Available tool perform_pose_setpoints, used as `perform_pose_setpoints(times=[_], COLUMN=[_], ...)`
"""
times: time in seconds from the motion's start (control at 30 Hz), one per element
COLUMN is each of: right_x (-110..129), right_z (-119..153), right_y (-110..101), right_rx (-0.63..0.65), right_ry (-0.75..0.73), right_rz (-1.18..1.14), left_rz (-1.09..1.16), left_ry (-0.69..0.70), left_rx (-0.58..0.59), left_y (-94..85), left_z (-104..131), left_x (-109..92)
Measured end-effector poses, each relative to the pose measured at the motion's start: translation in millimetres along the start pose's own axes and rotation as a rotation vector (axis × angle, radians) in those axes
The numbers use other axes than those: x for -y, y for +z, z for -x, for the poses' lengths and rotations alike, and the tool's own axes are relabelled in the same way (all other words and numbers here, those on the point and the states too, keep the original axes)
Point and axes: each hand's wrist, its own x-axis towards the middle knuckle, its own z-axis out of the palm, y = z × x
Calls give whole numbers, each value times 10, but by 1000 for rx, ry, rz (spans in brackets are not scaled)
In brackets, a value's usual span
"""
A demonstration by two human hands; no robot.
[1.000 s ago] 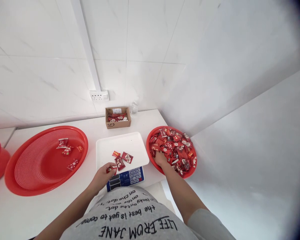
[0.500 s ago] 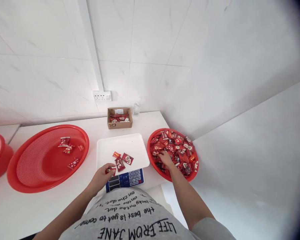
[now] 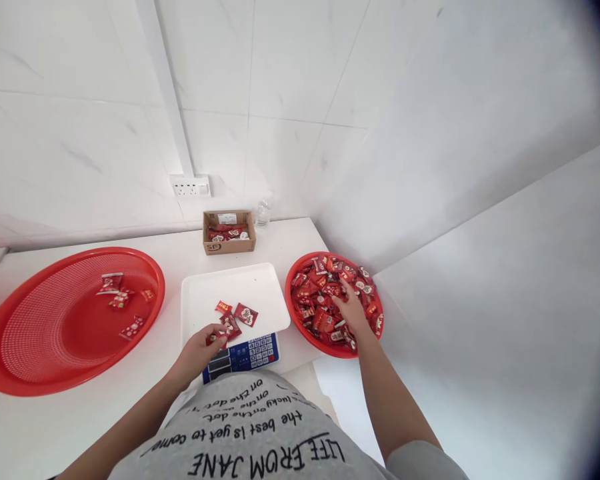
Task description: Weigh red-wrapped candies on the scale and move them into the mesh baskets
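Observation:
My left hand [image 3: 203, 352] is closed on a small red wrapped candy [image 3: 222, 341] at the near edge of the white scale tray [image 3: 200, 293]. A few red candy packets lie on the tray just beyond it, among them a dark red one [image 3: 246, 314]. My right hand [image 3: 351, 308] is over the round red basket [image 3: 291, 313] on the right, its thumb and fingers apart above the heaped red packets [image 3: 325, 321]. Some fingertips are hard to make out against the packets.
A large red basket [image 3: 40, 380] with several packets stands on the left. Behind the tray are a small cardboard box [image 3: 229, 247] of packets and a clear plastic bottle [image 3: 263, 213]. The scale's blue keypad [image 3: 243, 355] shows below the tray.
My right hand has shifted right and farther back over the basket, and its fingers have spread. My left hand keeps its candy by the tray edge. The camera view has turned slightly right.

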Motion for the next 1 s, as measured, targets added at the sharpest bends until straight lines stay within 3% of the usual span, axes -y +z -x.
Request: perform_pose_setpoints(times=[0.17, 0.33, 0.47, 0.63, 1.0], right_x=[16, 16, -15, -48, 106], right_z=[186, 319, 304, 239, 145], right_y=[122, 320, 349, 242, 31], right_rx=[301, 340, 376, 368, 73], right_ry=[7, 18, 31, -21, -63], right_rz=[540, 738, 634, 496, 317], left_rz=[-9, -5, -4, 9, 4], left_ry=[-2, -12, -12, -9, -16], left_rx=[7, 14, 12, 11, 2], left_y=[0, -6, -9, -10, 11], left_z=[6, 12, 16, 11, 38], left_x=[23, 20, 13, 54, -63])
